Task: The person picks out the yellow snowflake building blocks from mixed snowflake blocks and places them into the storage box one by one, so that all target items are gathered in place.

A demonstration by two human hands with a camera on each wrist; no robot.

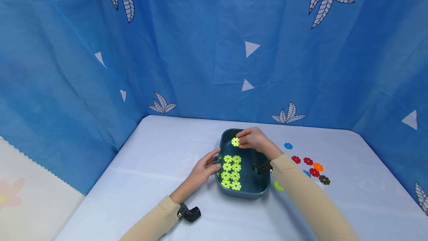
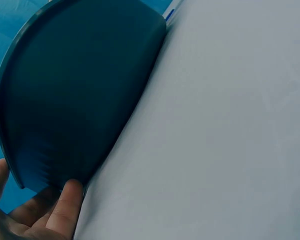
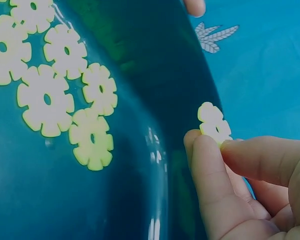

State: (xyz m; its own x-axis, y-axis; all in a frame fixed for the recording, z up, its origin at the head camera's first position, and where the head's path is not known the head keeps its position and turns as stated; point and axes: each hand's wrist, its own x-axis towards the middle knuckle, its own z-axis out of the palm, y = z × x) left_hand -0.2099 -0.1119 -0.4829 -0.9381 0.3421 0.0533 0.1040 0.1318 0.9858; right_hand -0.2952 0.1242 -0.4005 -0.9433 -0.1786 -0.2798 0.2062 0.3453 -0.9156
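Right up close to the wrist camera, the right hand (image 3: 250, 190) is pinching a yellow-green snowflake disc (image 3: 213, 122) between thumb and fingertips, holding it just over the far end of the dark teal tub (image 1: 249, 192). From the head view that same disc (image 1: 235, 141) sits above the tub's back rim, not yet down with the others.

Inside the tub there's a neat double row of matching discs (image 1: 231, 171) laid flat on the bottom, touching each other, toward the left wall.

Left hand (image 1: 204, 168) rests against the tub's left outer wall, fingers mostly straight and pressing on it rather than wrapped around anything; the left wrist view shows a fingertip (image 2: 65, 205) right at the base of the wall.

Outward from there: one more yellow-green disc (image 1: 278, 186) on the table just beside the tub's right side, then a loose scatter of blue, red, orange and brown discs (image 1: 312, 168) farther right. Everything sits on a pale blue tablecloth (image 1: 133, 181) with a blue leaf-print curtain (image 1: 200, 47) behind.
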